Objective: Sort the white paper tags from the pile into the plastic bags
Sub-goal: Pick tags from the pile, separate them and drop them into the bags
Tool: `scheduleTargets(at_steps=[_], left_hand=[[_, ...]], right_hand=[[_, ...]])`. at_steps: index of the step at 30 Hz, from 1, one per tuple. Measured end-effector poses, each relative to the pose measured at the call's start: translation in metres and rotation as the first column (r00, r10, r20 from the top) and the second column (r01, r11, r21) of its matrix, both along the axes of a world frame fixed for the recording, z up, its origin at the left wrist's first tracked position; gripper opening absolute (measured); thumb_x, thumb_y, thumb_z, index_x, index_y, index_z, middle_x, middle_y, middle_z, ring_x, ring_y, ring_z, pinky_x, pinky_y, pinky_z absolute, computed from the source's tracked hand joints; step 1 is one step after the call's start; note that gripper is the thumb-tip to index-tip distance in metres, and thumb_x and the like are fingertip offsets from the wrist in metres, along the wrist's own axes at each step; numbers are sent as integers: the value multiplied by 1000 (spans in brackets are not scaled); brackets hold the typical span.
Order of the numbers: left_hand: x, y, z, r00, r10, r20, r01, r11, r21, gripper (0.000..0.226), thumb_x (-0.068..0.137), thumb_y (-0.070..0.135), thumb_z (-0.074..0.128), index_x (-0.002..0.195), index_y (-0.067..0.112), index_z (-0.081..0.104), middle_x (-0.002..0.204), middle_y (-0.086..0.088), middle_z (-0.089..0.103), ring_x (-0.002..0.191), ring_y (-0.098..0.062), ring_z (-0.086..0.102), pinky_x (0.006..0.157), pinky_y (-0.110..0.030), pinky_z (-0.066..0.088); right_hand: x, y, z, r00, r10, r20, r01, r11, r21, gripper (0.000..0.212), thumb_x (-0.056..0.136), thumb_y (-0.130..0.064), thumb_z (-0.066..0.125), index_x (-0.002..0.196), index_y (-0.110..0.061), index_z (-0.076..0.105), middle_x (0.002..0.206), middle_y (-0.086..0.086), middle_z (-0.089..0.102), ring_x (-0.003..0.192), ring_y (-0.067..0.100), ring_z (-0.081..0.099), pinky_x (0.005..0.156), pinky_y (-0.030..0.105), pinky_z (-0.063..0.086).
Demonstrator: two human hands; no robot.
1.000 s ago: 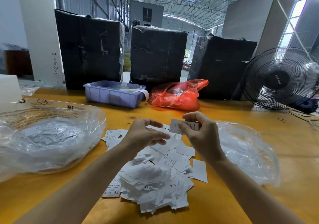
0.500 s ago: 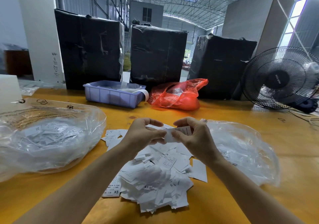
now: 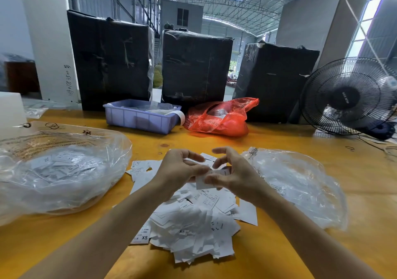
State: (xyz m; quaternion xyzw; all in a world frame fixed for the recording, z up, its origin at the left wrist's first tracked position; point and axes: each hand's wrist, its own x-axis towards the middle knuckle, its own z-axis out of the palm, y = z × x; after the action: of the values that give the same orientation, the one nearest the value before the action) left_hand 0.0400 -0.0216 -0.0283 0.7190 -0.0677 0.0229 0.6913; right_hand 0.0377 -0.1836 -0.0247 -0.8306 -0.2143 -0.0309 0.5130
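Observation:
A pile of white paper tags (image 3: 193,220) lies on the yellow table in front of me, some marked XS, S and L. Above its far side my left hand (image 3: 180,173) and my right hand (image 3: 234,175) meet. Both pinch a small white tag (image 3: 203,182) between thumb and fingers. A clear plastic bag (image 3: 58,171) with tags inside lies to the left of the pile. A second clear plastic bag (image 3: 300,184), holding fewer tags, lies to the right.
At the back of the yellow table (image 3: 354,225) stand a purple plastic tray (image 3: 139,119), a red plastic bag (image 3: 219,119) and three black wrapped boxes (image 3: 195,68). A black fan (image 3: 348,96) stands at the far right. A white block (image 3: 10,111) sits at the left edge.
My right hand has brought the tag down from in front of me toward the pile. My left hand has closed in and now pinches the tag as well.

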Motion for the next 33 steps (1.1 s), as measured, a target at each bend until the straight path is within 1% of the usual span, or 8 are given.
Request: scheduleTargets(at_steps=[5, 9, 12, 16, 20, 24, 28, 33], left_hand=[[4, -3, -4, 987, 155, -32, -158, 972, -173, 13, 76, -1, 74, 80, 7, 64, 79, -14, 69, 68, -17, 69, 60, -23, 57], [1, -10, -12, 979, 126, -159, -169, 939, -300, 14, 76, 1, 74, 86, 8, 67, 82, -14, 69, 72, -20, 68, 57, -23, 55], [1, -14, -13, 970, 126, -207, -197, 907, -372, 15, 75, 1, 74, 86, 9, 67, 80, -13, 69, 71, -21, 67, 54, -24, 54], [2, -14, -10, 963, 124, -238, -224, 860, -458, 15, 76, 0, 72, 85, 11, 68, 85, -12, 70, 77, -20, 67, 51, -20, 53], [2, -14, -11, 963, 109, -247, -216, 861, -461, 14, 77, 1, 72, 85, 13, 69, 85, -12, 70, 81, -21, 66, 58, -25, 53], [2, -14, -12, 959, 94, -268, -209, 872, -443, 14, 77, 3, 72, 82, 16, 70, 74, -7, 70, 75, -19, 64, 57, -25, 52], [1, -14, -9, 960, 11, -279, -141, 881, -452, 12, 76, 3, 72, 82, 13, 70, 74, -8, 71, 73, -20, 66, 53, -24, 53], [-1, -16, -13, 965, 66, -254, -172, 890, -423, 12, 77, 2, 72, 84, 11, 69, 75, -8, 69, 66, -16, 63, 47, -21, 49]], right_hand=[[3, 1, -2, 982, -184, -53, 191, 946, 262, 43, 79, -5, 72, 117, 1, 54, 93, 14, 64, 74, 19, 67, 61, 24, 57], [0, 10, -8, 964, -237, 121, 216, 963, 161, 31, 83, -9, 70, 112, 1, 65, 90, 12, 70, 71, 19, 68, 63, 27, 58], [-3, 16, -8, 977, -166, 136, 153, 983, 101, 32, 87, -13, 66, 116, -2, 64, 96, 12, 69, 67, 13, 64, 59, 22, 56], [0, 12, -5, 961, -268, 71, 244, 940, 240, 35, 91, -12, 61, 124, -3, 57, 92, 11, 66, 67, 12, 63, 64, 24, 57], [0, 6, -5, 953, -296, 67, 270, 927, 262, 15, 86, -6, 65, 100, 0, 69, 74, 5, 69, 55, 4, 62, 57, 17, 53], [0, 9, -7, 959, -280, 42, 262, 934, 245, 10, 82, -8, 70, 92, -4, 72, 73, 5, 70, 53, 4, 61, 51, 13, 46], [1, 4, -4, 955, -279, -98, 296, 884, 363, 6, 79, -6, 73, 83, -7, 68, 69, 7, 68, 53, 8, 63, 51, 15, 48], [1, 4, -6, 944, -222, -243, 297, 894, 336, 9, 78, -9, 75, 81, -4, 67, 66, 7, 69, 57, 13, 66, 53, 20, 49]])
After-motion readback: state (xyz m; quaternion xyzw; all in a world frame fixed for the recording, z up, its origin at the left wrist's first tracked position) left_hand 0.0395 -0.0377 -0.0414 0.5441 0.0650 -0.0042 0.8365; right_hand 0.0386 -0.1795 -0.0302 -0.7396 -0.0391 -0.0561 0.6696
